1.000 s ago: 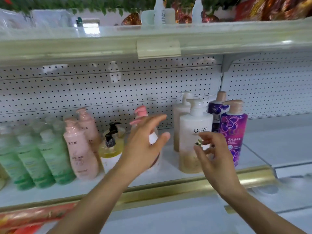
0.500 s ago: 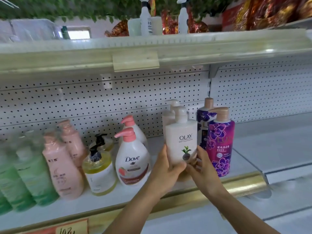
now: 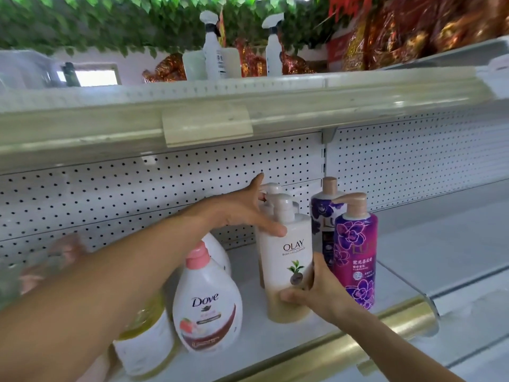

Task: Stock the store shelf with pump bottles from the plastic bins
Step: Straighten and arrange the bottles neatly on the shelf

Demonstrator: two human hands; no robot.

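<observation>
Left hand [image 3: 242, 213]: spread, reaching in from the left, forefinger straight and pointing up. Its thumb [image 3: 272, 231] lies on the front shoulder of the Olay pump bottle [image 3: 289, 252]. The other fingers pass behind the pump neck, and whether they touch it cannot be told. Right hand [image 3: 316, 293]: wrapped round the lower part of the same bottle, thumb curled across the front and fingers round the far side. Change from half a second ago: both hands then cupped the bottle low down, and the left has since moved up to the shoulder. Olay pump bottle: upright on the shelf [image 3: 249, 274] between the two hands, with a white pump and a cream body shading to tan at the base. Its label, with a leaf sprig, faces front. Adjacent: a second, similar bottle [image 3: 268, 188] directly behind the left hand's thumb; a purple flowered bottle [image 3: 355, 257] just right of the right hand; a white Dove bottle [image 3: 206, 307] with a pink pump below the left forearm.
</observation>
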